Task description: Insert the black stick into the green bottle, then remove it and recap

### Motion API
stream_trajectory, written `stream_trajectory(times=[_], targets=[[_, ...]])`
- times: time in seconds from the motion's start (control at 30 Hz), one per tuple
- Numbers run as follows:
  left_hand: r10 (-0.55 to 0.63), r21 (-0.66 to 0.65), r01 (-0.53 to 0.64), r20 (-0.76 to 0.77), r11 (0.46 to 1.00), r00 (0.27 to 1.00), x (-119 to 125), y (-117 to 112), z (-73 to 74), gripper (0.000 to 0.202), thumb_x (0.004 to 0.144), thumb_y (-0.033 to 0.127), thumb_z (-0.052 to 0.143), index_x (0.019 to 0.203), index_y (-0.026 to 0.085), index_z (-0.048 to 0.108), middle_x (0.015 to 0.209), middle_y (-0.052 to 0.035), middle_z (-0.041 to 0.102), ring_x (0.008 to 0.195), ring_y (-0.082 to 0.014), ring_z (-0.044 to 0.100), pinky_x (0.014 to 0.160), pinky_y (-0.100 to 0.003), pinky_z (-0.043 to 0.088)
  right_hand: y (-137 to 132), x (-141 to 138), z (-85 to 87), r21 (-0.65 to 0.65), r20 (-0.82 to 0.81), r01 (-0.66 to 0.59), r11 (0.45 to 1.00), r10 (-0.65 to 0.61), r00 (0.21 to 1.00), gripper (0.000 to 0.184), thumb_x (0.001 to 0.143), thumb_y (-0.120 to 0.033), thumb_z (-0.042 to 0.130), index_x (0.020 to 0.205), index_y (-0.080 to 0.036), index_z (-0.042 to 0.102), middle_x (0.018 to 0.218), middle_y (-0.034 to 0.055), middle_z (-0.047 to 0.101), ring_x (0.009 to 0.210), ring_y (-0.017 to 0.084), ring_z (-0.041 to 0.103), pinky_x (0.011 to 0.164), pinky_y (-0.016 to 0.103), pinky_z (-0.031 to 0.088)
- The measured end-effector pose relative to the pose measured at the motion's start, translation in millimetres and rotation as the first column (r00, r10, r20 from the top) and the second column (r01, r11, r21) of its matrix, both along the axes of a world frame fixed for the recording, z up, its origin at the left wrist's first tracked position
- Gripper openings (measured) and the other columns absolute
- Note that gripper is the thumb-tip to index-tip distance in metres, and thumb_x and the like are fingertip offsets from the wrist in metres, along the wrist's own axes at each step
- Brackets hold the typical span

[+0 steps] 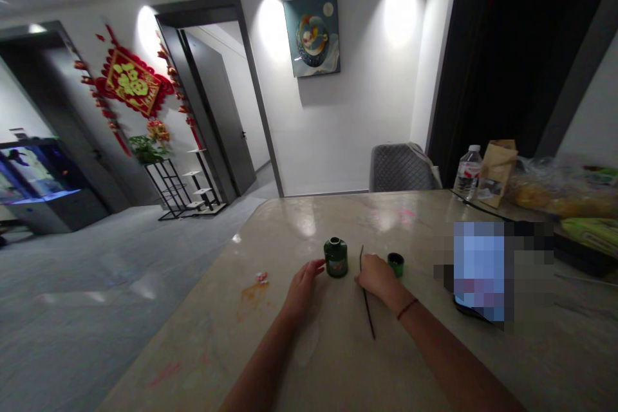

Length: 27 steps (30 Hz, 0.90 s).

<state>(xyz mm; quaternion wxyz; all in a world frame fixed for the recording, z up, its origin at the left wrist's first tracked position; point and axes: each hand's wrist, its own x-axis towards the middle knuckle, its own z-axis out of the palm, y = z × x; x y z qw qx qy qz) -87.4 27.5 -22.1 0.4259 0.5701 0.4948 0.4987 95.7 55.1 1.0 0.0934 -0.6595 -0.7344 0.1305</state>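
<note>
A small dark green bottle (337, 260) stands upright on the table, its mouth uncovered. My left hand (305, 280) rests on the tabletop to its left, fingers stretched out, fingertips at the bottle's side; whether they press on it I cannot tell. Between the bottle and a short green cap (396, 264), my right hand (379, 275) is closed round a thin dark stick (369, 315). One end of the stick shows above the fingers, and the longer part slants down toward me. The cap sits hollow side up, just beyond the right hand.
Left of my left hand lie a small crumpled scrap (261, 277) and an orange stain on the table (217, 309). To the right stands a phone with a blurred screen (479, 267). Farther back are a water bottle (468, 172), a paper bag (496, 170) and a grey chair (403, 167).
</note>
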Motion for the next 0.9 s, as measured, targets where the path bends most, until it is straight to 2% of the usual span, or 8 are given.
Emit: stream_trajectory(times=[0.27, 0.37, 0.43, 0.5, 0.63, 0.7, 0.77, 0.9], targets=[[-0.038, 0.016, 0.037, 0.085, 0.999, 0.996, -2, 1, -3.7, 0.046, 0.079, 0.049, 0.039, 0.101, 0.014, 0.06, 0.113, -0.0107, 0.06, 0.104, -0.0244, 0.056, 0.095, -0.04, 0.038, 1, 0, 0.0, 0.014, -0.051, -0.021, 1.0, 0.021, 0.998, 0.031, 0.066, -0.025, 0.06, 0.09, -0.007, 0.064, 0.098, 0.0205, 0.064, 0.091, 0.026, 0.061, 0.071, 0.027, 0.044], [-0.029, 0.019, 0.027, 0.082, 0.999, 0.996, -1, 2, -4.3, 0.045, 0.079, 0.049, 0.04, 0.1, 0.015, 0.061, 0.112, -0.0109, 0.061, 0.103, -0.0248, 0.056, 0.095, -0.04, 0.038, 7, 5, 6.4, 0.019, -0.167, 0.007, 1.0, -0.004, 0.986, 0.022, 0.066, -0.024, 0.058, 0.077, -0.008, 0.066, 0.086, 0.0182, 0.067, 0.082, 0.023, 0.063, 0.064, 0.025, 0.043], [-0.03, 0.023, 0.028, 0.072, 0.999, 0.997, -1, 2, -4.2, 0.045, 0.079, 0.049, 0.04, 0.099, 0.015, 0.062, 0.111, -0.0107, 0.061, 0.103, -0.0248, 0.056, 0.095, -0.04, 0.038, 12, 10, 11.8, -0.052, -0.319, 0.015, 0.999, -0.031, 0.947, 0.016, 0.067, -0.022, 0.054, 0.067, -0.009, 0.065, 0.071, 0.0136, 0.068, 0.067, 0.018, 0.062, 0.055, 0.022, 0.041], [-0.025, 0.023, 0.023, 0.066, 0.999, 0.997, -1, 2, -3.6, 0.045, 0.079, 0.049, 0.04, 0.099, 0.015, 0.062, 0.111, -0.0111, 0.061, 0.102, -0.0247, 0.057, 0.095, -0.04, 0.037, 16, 15, 17.2, -0.156, -0.542, -0.015, 0.988, -0.073, 0.837, 0.016, 0.068, -0.019, 0.051, 0.065, -0.01, 0.063, 0.062, 0.0079, 0.065, 0.051, 0.011, 0.056, 0.048, 0.02, 0.038], [-0.006, 0.006, 0.005, 0.072, 1.0, 0.997, 0, 1, -1.5, 0.047, 0.078, 0.051, 0.041, 0.1, 0.014, 0.061, 0.111, -0.0123, 0.06, 0.101, -0.0252, 0.057, 0.094, -0.04, 0.038, 18, 27, 26.8, -0.25, -0.89, -0.11, 0.962, -0.184, 0.417, 0.021, 0.066, -0.014, 0.055, 0.087, -0.012, 0.061, 0.062, -0.0009, 0.063, 0.044, 0.004, 0.047, 0.046, 0.016, 0.037], [-0.007, 0.0, 0.007, 0.078, 1.0, 0.997, 1, 1, -0.2, 0.048, 0.078, 0.051, 0.042, 0.1, 0.014, 0.061, 0.112, -0.0124, 0.06, 0.101, -0.0254, 0.057, 0.093, -0.04, 0.039, 18, 32, 30.1, -0.26, -0.941, -0.162, 0.952, -0.212, 0.265, 0.03, 0.064, -0.013, 0.06, 0.093, -0.014, 0.059, 0.064, -0.0018, 0.063, 0.048, 0.005, 0.05, 0.05, 0.016, 0.04], [-0.009, -0.003, 0.009, 0.08, 1.0, 0.997, 1, 0, 1.2, 0.048, 0.078, 0.052, 0.042, 0.1, 0.014, 0.062, 0.112, -0.0122, 0.06, 0.101, -0.0253, 0.058, 0.093, -0.04, 0.039, 20, 35, 31.8, -0.25, -0.963, -0.191, 0.949, -0.222, 0.154, 0.028, 0.063, -0.013, 0.062, 0.091, -0.014, 0.06, 0.069, -0.0001, 0.064, 0.054, 0.006, 0.054, 0.053, 0.017, 0.044], [-0.001, -0.007, 0.001, 0.066, 1.0, 0.998, 2, -1, 2.8, 0.048, 0.078, 0.052, 0.042, 0.099, 0.015, 0.062, 0.111, -0.0114, 0.061, 0.1, -0.0248, 0.058, 0.093, -0.039, 0.038, 25, 33, 30.8, -0.145, -0.981, -0.09, 0.985, -0.155, -0.116, 0.015, 0.065, -0.014, 0.062, 0.079, -0.014, 0.059, 0.07, 0.0014, 0.065, 0.064, 0.011, 0.061, 0.064, 0.023, 0.05]])
